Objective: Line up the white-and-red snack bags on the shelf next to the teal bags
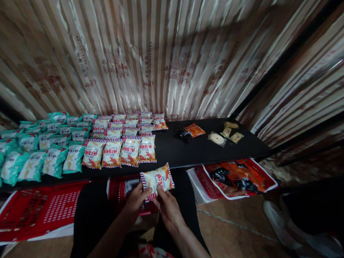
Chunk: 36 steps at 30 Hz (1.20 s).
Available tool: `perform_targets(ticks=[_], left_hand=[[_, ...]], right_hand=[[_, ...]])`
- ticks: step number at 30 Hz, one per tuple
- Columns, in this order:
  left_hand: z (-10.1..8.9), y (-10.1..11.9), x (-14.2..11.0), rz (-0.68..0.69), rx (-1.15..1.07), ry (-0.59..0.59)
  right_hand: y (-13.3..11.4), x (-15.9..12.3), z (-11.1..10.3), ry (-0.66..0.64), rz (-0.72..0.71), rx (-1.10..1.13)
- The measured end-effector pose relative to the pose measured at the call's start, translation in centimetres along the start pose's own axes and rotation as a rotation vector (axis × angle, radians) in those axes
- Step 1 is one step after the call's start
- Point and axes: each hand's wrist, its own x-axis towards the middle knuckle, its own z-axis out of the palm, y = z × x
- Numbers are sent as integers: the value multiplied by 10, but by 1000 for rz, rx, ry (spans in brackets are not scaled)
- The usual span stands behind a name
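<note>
Both of my hands hold one small snack bag [161, 178], white and orange with a striped edge and red lettering, above my lap at the table's front edge. My left hand [136, 197] grips its lower left corner. My right hand [168, 207] pinches the bottom edge, thumb on the front. Just beyond, matching snack bags [126, 150] stand in rows on the black table [173, 150]. To their left are rows of teal snack bags [32, 166].
Right on the table lie an orange packet [194, 130], a clear-wrapped white item [217, 139] and several small packets [236, 137]. Below are a red basket with orange packets [204, 182] and another red basket [62, 211]. A striped curtain [142, 55] hangs behind. Another person's shoe [279, 224] shows at right.
</note>
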Motion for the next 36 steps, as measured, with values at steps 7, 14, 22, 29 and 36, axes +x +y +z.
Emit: perform_targets(ticks=[7, 14, 22, 29, 36], left_hand=[[5, 1, -3, 44, 123, 114], [-7, 11, 6, 71, 239, 200], [-12, 26, 11, 57, 387, 133], [-11, 37, 14, 36, 489, 23], [-3, 57, 16, 5, 530, -77]], right_hand=[[1, -2, 5, -47, 8, 87], [-11, -4, -6, -143, 197, -101], [-39, -4, -14, -245, -192, -409], [-57, 17, -23, -117, -643, -622], [-66, 22, -32, -385, -503, -797]])
